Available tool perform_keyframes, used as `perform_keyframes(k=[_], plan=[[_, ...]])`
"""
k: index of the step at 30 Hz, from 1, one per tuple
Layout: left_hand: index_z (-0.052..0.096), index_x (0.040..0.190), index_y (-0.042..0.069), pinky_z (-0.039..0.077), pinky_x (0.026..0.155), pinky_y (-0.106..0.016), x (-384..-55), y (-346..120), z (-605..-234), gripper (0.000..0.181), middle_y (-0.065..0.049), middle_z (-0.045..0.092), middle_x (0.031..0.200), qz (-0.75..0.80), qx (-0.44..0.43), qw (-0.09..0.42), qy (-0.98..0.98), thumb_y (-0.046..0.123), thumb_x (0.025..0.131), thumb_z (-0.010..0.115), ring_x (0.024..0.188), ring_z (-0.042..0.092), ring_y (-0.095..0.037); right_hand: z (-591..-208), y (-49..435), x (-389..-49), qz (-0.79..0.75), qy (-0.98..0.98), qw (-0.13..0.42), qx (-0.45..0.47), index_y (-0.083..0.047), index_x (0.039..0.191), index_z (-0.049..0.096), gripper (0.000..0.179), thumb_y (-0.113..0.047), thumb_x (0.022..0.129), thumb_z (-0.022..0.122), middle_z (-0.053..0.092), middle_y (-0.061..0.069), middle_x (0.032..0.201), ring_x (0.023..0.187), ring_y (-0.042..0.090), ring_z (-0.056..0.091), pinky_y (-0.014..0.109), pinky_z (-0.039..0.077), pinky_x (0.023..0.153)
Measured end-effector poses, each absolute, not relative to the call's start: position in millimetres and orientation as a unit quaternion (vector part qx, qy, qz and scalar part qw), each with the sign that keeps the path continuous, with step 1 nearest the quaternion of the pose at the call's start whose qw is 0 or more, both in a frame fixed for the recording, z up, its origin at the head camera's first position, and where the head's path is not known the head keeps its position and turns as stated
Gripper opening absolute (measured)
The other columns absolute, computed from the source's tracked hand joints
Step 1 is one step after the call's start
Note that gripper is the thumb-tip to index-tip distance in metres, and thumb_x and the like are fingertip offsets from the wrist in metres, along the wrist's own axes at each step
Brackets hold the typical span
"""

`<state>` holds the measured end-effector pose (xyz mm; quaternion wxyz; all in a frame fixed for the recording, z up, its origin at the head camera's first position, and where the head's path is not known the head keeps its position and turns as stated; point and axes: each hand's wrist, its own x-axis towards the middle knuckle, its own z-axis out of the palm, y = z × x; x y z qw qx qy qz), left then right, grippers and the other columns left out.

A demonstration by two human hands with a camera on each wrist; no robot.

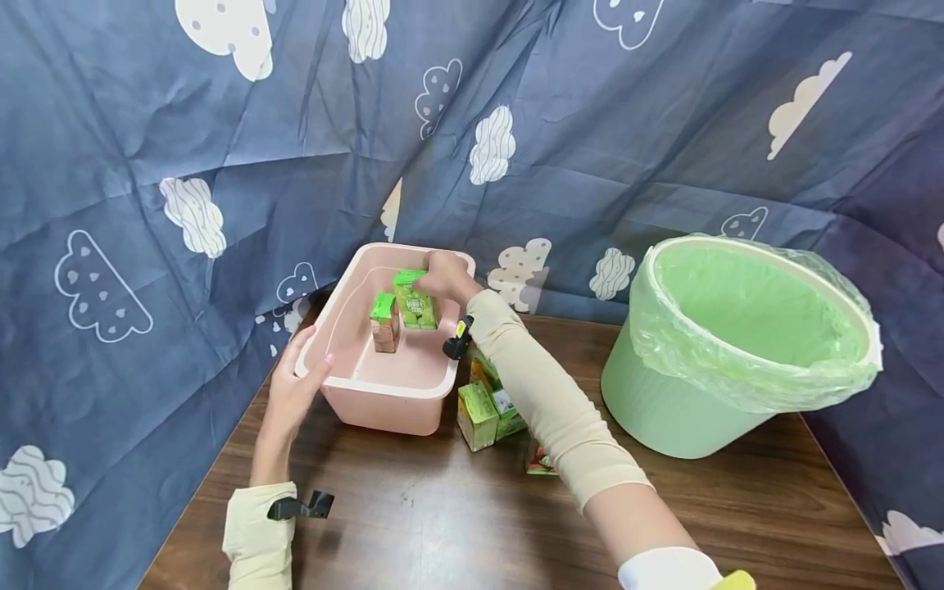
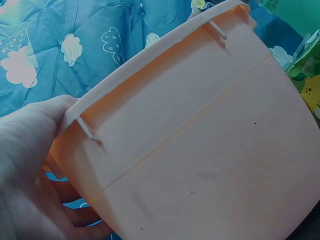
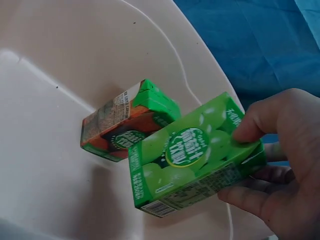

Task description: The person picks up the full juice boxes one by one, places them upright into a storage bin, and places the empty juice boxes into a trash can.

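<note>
A pink plastic basin (image 1: 389, 392) stands on the table near the fabric wall. My left hand (image 1: 291, 392) grips its left rim, thumb over the edge and fingers against the outer side, as the left wrist view shows. Inside the basin my right hand (image 3: 280, 165) holds a green juice box (image 3: 182, 150) by one end, between thumb and fingers. Beside that box a second juice box, orange-brown with a green top (image 3: 131, 120), stands upright on the basin floor. Whether the green box touches the floor I cannot tell.
Several more juice boxes (image 1: 478, 416) sit on the table right of the basin, partly hidden under my right forearm. A light green bin (image 1: 664, 401) lined with a plastic bag stands at the right. Dark blue cloud-print fabric (image 1: 243, 164) hangs behind the wooden table (image 1: 413, 508).
</note>
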<state>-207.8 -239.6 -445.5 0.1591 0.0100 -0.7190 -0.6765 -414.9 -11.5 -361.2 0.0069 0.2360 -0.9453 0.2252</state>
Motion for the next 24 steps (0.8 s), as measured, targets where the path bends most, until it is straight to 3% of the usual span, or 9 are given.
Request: perform_keyframes(k=[5, 11, 18, 24], plan=[[0.039, 0.154, 0.005, 0.03, 0.114, -0.037, -207, -239, -445, 0.061, -0.01, 0.034, 0.158, -0.674, 0.011, 0.154, -0.723, 0.008, 0.098, 0.063, 0.142, 0.032, -0.024, -371, -15, -418, 0.229, -0.941, -0.026, 0.246, -0.013, 0.065, 0.044, 0.032, -0.012, 0.079, 0.073, 0.036, -0.003, 0.058, 0.054, 0.013, 0.034, 0.025, 0.031, 0.052], [0.039, 0.154, 0.004, 0.028, 0.117, -0.04, -205, -239, -445, 0.061, -0.012, 0.033, 0.159, -0.669, 0.014, 0.153, -0.727, 0.008, 0.098, 0.063, 0.143, 0.032, -0.025, -375, -19, -418, 0.228, -0.941, -0.042, 0.248, -0.013, 0.061, 0.038, 0.043, -0.01, 0.077, 0.077, 0.026, -0.003, 0.057, 0.053, 0.012, 0.024, 0.024, 0.024, 0.05], [0.039, 0.154, 0.004, 0.033, 0.107, -0.019, -205, -239, -447, 0.06, -0.011, 0.033, 0.158, -0.67, 0.016, 0.152, -0.726, 0.008, 0.099, 0.062, 0.142, 0.033, -0.024, -378, -24, -420, 0.22, -0.946, -0.056, 0.23, -0.013, 0.057, 0.039, 0.044, -0.005, 0.074, 0.079, 0.029, -0.004, 0.053, 0.052, 0.012, 0.026, 0.024, 0.025, 0.05], [0.039, 0.154, 0.005, 0.034, 0.103, -0.015, -206, -238, -447, 0.06, -0.01, 0.034, 0.158, -0.673, 0.013, 0.155, -0.723, 0.008, 0.099, 0.062, 0.141, 0.034, -0.024, -381, -26, -423, 0.243, -0.946, -0.077, 0.203, -0.012, 0.055, 0.045, 0.041, -0.002, 0.075, 0.079, 0.037, -0.004, 0.052, 0.053, 0.013, 0.034, 0.024, 0.032, 0.051]])
